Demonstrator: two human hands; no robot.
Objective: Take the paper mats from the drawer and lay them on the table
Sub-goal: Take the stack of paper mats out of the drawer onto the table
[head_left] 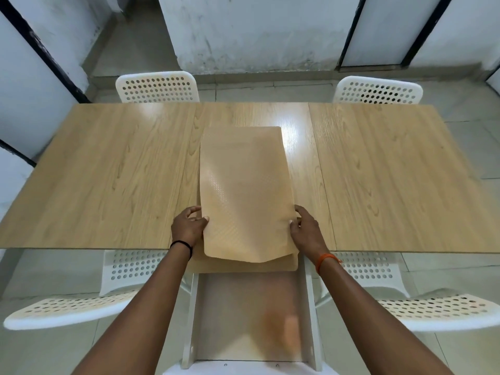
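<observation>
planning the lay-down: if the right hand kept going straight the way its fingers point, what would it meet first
The right hand grips the mats at their right edge, fingers pointing up-left across them. Going on, it would likely meet only the mats, then the bare table beyond; depth is unclear.

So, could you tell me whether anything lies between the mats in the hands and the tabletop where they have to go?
Nothing visible does. The left hand and right hand hold the paper mats over the table, whose visible surface is bare wood.
</observation>
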